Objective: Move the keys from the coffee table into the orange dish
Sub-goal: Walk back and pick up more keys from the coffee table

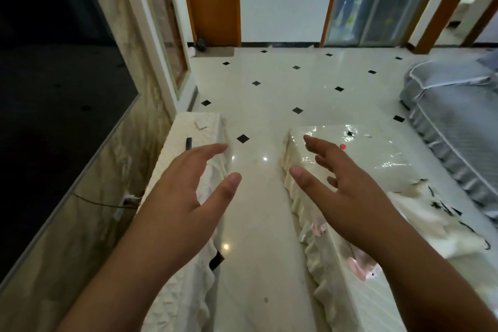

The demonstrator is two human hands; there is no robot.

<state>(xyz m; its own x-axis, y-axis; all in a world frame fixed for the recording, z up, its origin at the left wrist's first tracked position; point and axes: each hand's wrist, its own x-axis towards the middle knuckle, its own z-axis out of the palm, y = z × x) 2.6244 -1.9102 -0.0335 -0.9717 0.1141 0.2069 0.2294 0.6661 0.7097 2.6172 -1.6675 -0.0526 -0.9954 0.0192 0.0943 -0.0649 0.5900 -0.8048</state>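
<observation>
Glossy plastic sheeting covers the coffee table on the right, and that is where the action has to start. Both hands hang out in front, over the strip of tiled floor between the 2 covered surfaces. The left hand is spread, fingers loose and apart, holding nothing. The right hand is the same story: fingers fanned, palm turned inward, empty, reaching out above the near corner of the table.

Now, the keys. A small dark object sits on the far end of the table top, well beyond the right fingertips, and that is my best guess for them, though it is too small to make out for certain. A little red spot lies just nearer on the same surface; whether it is the orange dish I cannot tell. No dish shows clearly anywhere in this view.

If those are keys, expect a light, rigid bunch of metal, loose at the ring, so it will flop and jingle when lifted. The slick plastic under them means they may skid if nudged sideways. Best bet, I'd say, is a pinch from above on the ring or the thickest cluster, thumb against 2 fingers, then a straight lift.

On the left, the cloth-draped cabinet carries a dark stick-like item, no part of this job.
</observation>
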